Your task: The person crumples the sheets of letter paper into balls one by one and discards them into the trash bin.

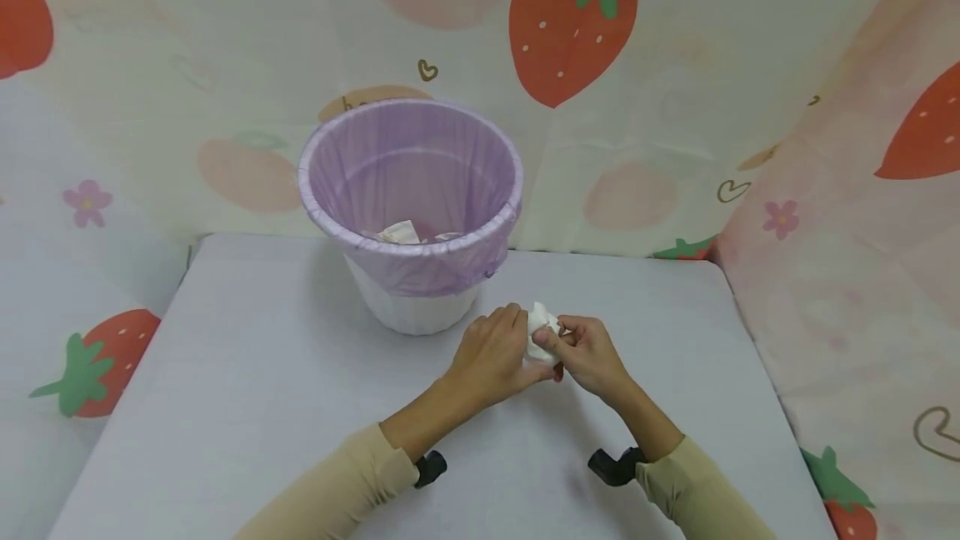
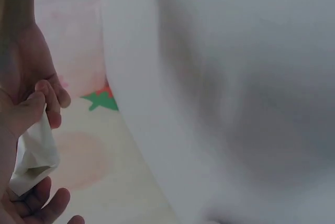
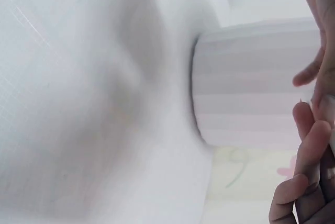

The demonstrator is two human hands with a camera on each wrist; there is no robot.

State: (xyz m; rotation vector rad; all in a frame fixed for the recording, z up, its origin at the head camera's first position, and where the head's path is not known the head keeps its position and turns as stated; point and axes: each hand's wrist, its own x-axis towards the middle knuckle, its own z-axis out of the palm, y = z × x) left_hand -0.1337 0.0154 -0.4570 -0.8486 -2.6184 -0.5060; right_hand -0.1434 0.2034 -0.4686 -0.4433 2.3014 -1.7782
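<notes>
Both hands meet over the table, to the right of and in front of a white bin [image 1: 416, 311]. A crumpled white tissue [image 1: 542, 330] is between them. My left hand [image 1: 491, 352] holds the tissue from the left; the left wrist view shows the folded white tissue [image 2: 39, 150] between its thumb and fingers. From the other side, my right hand [image 1: 592, 357] pinches the tissue between thumb and fingers. In the right wrist view the right hand's fingers [image 3: 311, 156] are curled, and most of the tissue is hidden.
A purple bag [image 1: 420, 261] lines the bin and is folded over its rim. Several white paper pieces [image 1: 401, 232] lie inside. The bin stands toward the back of the white table [image 1: 247, 407]. Strawberry-printed cloth [image 1: 675, 107] hangs behind and at the sides.
</notes>
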